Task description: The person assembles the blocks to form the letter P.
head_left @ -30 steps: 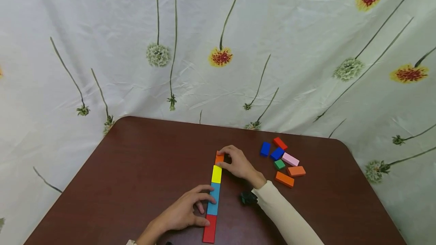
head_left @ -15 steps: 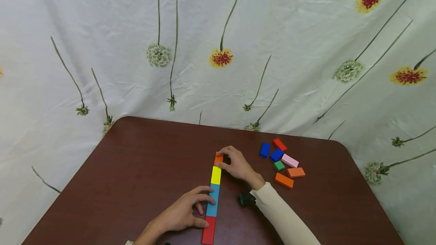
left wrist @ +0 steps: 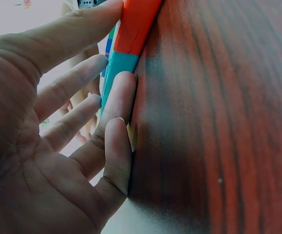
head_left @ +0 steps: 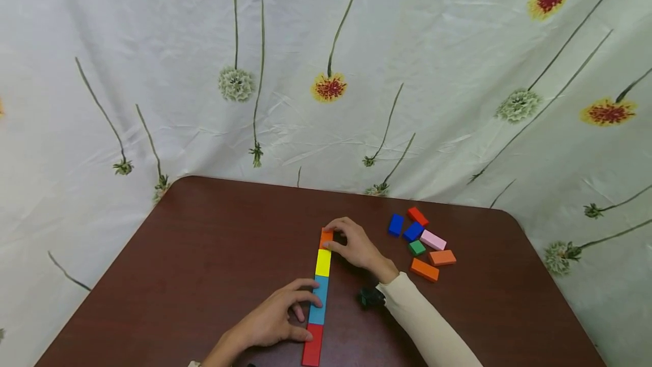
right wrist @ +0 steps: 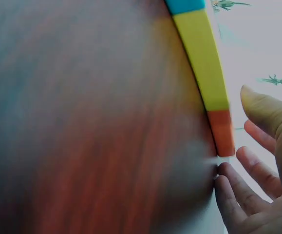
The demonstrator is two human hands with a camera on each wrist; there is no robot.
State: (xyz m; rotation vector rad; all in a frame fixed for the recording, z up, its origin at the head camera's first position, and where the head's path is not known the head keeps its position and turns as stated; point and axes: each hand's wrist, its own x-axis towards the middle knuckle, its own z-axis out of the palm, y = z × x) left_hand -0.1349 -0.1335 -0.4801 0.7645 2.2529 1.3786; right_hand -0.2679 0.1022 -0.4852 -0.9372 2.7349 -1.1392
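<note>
A straight row of flat blocks runs away from me on the table: red (head_left: 313, 351), light blue (head_left: 317, 315), yellow (head_left: 323, 263), then orange (head_left: 326, 238) at the far end. My left hand (head_left: 272, 317) lies along the row's left side, its thumb at the red block and its fingertips over the light blue part. At the far end, my right hand (head_left: 355, 247) arches over the orange block from the right. In the right wrist view its thumb stands apart from the blocks, with the fingertips near the orange block's (right wrist: 221, 134) end. Neither hand visibly pinches anything.
Loose blocks lie at the back right of the brown table (head_left: 229, 225): red (head_left: 418, 217), two dark blue (head_left: 396, 225), pink (head_left: 433, 240), green (head_left: 417, 248) and two orange (head_left: 425, 270). A flowered cloth (head_left: 285, 123) hangs behind. A dark device (head_left: 370, 297) sits at the right wrist.
Both hands and the row of blocks stay in place; only the head view shifts slightly.
</note>
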